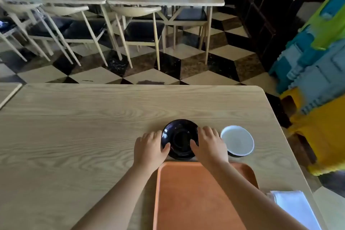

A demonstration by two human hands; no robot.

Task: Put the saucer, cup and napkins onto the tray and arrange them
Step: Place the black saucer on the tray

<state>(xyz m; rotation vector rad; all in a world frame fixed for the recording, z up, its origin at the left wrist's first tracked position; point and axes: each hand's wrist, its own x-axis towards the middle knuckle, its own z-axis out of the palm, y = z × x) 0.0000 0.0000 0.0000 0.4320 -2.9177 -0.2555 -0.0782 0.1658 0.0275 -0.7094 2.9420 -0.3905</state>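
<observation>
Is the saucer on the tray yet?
No. The saucer sits on the table beyond the tray, both hands gripping its edges.

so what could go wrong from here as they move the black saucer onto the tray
1. The left hand and right hand pinch the black saucer only at its rim; a glossy dish could slip or tilt when lifted.
2. The white cup stands right beside the right hand, so a sideways move might knock it.
3. The orange tray's raised near rim could catch the saucer if it is dragged rather than lifted.
</observation>
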